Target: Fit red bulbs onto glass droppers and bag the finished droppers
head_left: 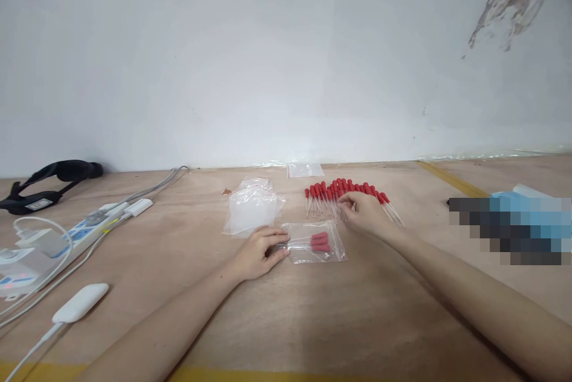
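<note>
My left hand (260, 251) rests on the table with thumb and fingers closed on the left edge of a clear zip bag (300, 255). Inside that bag lie a few droppers with red rubber bulbs (320, 242), their thin stems pointing left. Beyond the bag, several more red-bulbed droppers (339, 186) are spread in a row, bulbs toward the wall. My right hand (360, 210) reaches into this row, fingertips pinched on a dropper whose stem is mostly hidden by the fingers. A stack of clear zip bags (253, 209) lies just past my left hand.
On the left are a power strip (84, 230) with plugs and cables, a white charger (80, 303) and a black strapped device (58, 182). Another small bag (305, 170) lies by the wall (250, 72). A blurred blue and dark object (518, 221) is at right.
</note>
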Available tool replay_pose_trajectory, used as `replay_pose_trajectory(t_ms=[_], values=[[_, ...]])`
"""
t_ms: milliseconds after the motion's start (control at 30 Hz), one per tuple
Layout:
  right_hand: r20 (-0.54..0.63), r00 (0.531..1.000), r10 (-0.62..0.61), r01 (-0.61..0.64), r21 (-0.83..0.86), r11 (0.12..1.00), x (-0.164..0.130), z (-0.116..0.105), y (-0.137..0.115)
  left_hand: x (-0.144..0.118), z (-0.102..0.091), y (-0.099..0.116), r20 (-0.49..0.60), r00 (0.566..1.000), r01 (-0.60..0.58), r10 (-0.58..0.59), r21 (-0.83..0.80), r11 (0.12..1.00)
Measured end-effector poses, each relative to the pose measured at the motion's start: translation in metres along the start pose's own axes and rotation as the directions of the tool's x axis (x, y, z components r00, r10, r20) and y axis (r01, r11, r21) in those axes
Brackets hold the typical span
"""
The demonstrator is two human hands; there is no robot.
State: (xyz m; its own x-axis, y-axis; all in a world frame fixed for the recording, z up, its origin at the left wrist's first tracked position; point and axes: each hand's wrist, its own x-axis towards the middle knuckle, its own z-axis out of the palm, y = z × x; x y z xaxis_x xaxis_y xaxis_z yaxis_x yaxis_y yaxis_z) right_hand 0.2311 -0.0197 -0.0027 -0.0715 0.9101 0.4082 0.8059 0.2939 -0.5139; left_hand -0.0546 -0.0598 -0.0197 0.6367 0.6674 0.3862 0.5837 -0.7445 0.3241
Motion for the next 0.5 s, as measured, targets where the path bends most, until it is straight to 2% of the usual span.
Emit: replay_pose_trajectory(t_ms=[33,100,167,367,500], values=[[0.014,1.000,0.002,-0.001,-0.082,0.997,0.010,-0.001,-0.002,0.000,0.000,0.000,0.002,1.000,0.000,0.000,0.000,1.000],[0.045,0.995,0.088,-0.077,-0.201,0.977,0.031,0.002,-0.007,0.000,0.000,0.000,0.002,1.000,-0.003,0.003,0.000,1.000],[0.055,0.988,0.143,-0.127,-0.233,0.964,0.051,0.010,-0.013,0.000,0.000,0.001,0.003,1.000,-0.007,0.007,0.001,1.000],[0.049,0.954,0.295,-0.276,-0.238,0.931,0.091,0.042,-0.020,-0.001,-0.001,0.002,-0.001,1.000,-0.008,0.008,-0.015,1.000],[0.002,0.947,0.321,-0.316,-0.177,0.932,0.095,0.045,-0.021,-0.001,0.000,0.002,-0.006,1.000,-0.003,0.003,-0.021,1.000]])
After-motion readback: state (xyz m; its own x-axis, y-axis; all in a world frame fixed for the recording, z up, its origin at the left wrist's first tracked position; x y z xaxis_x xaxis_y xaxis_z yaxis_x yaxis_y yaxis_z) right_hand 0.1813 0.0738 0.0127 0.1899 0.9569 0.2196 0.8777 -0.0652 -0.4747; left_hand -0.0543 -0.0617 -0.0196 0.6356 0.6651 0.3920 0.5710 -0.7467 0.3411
